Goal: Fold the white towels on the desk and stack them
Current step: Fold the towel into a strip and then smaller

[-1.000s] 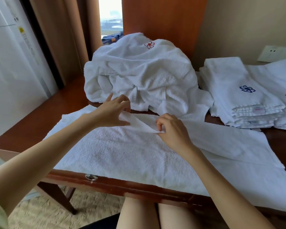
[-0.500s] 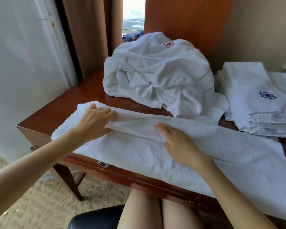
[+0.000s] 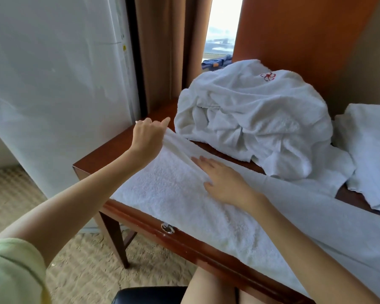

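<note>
The fingers (image 3: 150, 122) of the left hand (image 3: 148, 137) are curled over the towel's far corner at 10 o'clock and seem to grasp its folded edge, with the thumb hidden. The fingers (image 3: 203, 161) of the right hand (image 3: 224, 178) lie straight and flat. They press the same fold down near the middle and hold nothing.

The desk (image 3: 110, 154) runs from 9 o'clock to 4 o'clock. Along its near edge lies 1 towel (image 3: 173, 194), spread lengthwise, with its far long side turned over toward the person. I judge this to be the first fold of that towel, being smoothed and squared. The cross folds that would bring it to stacking size are not yet done.

At 1 o'clock, just behind the towel, sits a heap (image 3: 250, 128) of crumpled white towels. None of it is folded, and how many it holds I cannot tell.

At 3 o'clock a stack (image 3: 371, 139) of folded towels rests on the desk, partly cut off by the frame, so part of the task is done.

I judge the task to be somewhere midway: this towel to finish and place on the stack, then the heap.
</note>
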Motion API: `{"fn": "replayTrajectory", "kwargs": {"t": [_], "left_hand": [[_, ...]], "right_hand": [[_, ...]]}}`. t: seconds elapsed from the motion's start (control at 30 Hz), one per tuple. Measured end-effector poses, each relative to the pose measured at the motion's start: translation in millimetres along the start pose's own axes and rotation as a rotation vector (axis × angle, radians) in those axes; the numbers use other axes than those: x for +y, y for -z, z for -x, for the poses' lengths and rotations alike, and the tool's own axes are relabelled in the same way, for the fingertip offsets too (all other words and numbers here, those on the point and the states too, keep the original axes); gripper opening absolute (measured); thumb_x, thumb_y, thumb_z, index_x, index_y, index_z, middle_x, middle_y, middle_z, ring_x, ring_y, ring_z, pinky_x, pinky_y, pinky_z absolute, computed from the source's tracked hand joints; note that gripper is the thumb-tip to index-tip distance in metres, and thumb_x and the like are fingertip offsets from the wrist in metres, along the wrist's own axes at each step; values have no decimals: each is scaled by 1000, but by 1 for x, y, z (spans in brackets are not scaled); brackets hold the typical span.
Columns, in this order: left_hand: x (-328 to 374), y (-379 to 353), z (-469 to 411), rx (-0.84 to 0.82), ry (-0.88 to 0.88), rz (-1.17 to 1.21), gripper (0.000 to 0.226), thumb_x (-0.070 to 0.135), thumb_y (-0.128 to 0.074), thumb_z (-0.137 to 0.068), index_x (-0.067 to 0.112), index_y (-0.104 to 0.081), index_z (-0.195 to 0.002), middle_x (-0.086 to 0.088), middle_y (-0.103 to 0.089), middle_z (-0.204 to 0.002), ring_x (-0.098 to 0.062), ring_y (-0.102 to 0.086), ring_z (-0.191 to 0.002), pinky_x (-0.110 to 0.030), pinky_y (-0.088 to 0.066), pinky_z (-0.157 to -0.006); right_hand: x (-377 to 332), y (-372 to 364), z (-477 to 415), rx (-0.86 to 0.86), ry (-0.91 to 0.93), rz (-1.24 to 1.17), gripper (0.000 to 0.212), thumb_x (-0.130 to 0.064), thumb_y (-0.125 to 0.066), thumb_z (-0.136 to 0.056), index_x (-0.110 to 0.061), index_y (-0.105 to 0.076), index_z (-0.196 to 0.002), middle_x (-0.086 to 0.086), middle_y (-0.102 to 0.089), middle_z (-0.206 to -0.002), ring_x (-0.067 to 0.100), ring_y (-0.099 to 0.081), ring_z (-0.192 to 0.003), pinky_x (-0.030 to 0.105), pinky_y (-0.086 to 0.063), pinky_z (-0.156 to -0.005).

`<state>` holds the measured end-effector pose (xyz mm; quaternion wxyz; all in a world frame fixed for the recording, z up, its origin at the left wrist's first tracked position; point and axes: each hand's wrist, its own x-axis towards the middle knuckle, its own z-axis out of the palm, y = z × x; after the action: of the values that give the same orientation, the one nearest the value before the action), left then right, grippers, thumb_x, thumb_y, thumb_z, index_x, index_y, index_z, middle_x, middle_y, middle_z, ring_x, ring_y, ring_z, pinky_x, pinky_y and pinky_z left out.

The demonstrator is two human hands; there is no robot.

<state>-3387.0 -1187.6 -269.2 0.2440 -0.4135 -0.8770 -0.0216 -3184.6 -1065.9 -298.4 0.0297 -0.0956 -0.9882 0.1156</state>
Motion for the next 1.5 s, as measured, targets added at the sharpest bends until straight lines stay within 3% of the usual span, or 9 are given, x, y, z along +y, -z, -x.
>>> {"fn": "replayTrajectory", "kwargs": {"t": [0.1, 0.2, 0.3, 0.53, 0.73, 0.93, 1.13, 1.3, 1.5], "left_hand": [[-9, -4, -4, 196, -66, 90, 48, 7, -64, -89, 14, -53, -135, -8, -63, -122, -30, -54, -109, -42, -32, -97], [-18, -15, 13, -45, -168, -89, 31, 13, -55, -90, 21, -59, -120, 1, -60, -105, -20, -56, -96, -34, -25, -92], [-35, -31, 34, -211, -170, -68, 42, 14, -49, -93, 25, -49, -134, 1, -54, -112, -16, -56, -95, -31, -32, -90], [-55, -31, 51, -28, -125, 196, 57, -15, -48, -90, 17, -53, -138, 0, -62, -130, -23, -57, -121, -36, -39, -105], [-56, -28, 53, -352, -139, -31, 67, -2, -42, -94, 25, -23, -152, 5, -49, -136, -21, -62, -106, -33, -53, -82], [-53, -36, 51, -364, -77, -40, 74, -3, -49, -93, 24, -15, -153, -2, -31, -154, -21, -45, -132, -33, -50, -93], [-55, -39, 48, -462, -79, -35, 79, 2, -51, -95, 25, -4, -154, -4, -13, -161, -23, -25, -144, -37, -34, -113], [-53, -21, 43, -703, -119, -17, 79, 4, -42, -95, 21, 9, -154, -9, 5, -162, -30, 4, -149, -65, 3, -112], [-14, -22, 54, -675, -326, 357, 60, 28, -29, -104, 32, 7, -152, 2, 13, -161, -14, 13, -148, -49, 19, -113]], "right_hand": [[4, -6, -6, 98, -18, -70, 70, -15, -46, -98, -31, -8, -155, -4, -23, -158, 16, -27, -142, 29, -33, -107], [11, -18, -6, -48, -57, 37, 59, -20, -37, -103, -31, -12, -154, -2, -11, -162, 21, -12, -148, 36, -18, -119], [14, -26, -5, -68, -69, 48, 55, -25, -32, -104, -33, -11, -154, -3, -3, -163, 20, 0, -150, 39, -6, -121], [9, -25, -3, 28, 47, 18, 54, -26, -34, -104, -41, -13, -151, -14, -7, -161, 9, 0, -149, 36, 0, -121], [4, -30, 3, -166, 65, 90, 53, -36, -24, -106, -47, 5, -148, -18, 12, -159, 9, 16, -147, 42, 9, -120], [5, -33, 2, -120, 57, 86, 51, -41, -21, -105, -45, 4, -149, -18, 12, -159, 9, 18, -146, 43, 12, -119], [5, -38, 4, -99, 41, 93, 57, -62, -11, -95, -49, 13, -145, -20, 18, -158, 5, 25, -143, 46, 15, -118], [4, -39, 5, -87, 63, 86, 72, -74, 4, -81, -47, 13, -147, -18, 22, -157, 2, 28, -141, 42, 17, -118], [5, -42, 3, -63, 47, 68, 60, -67, -6, -90, -49, 12, -145, -20, 18, -157, 1, 22, -143, 37, 16, -118]]}}
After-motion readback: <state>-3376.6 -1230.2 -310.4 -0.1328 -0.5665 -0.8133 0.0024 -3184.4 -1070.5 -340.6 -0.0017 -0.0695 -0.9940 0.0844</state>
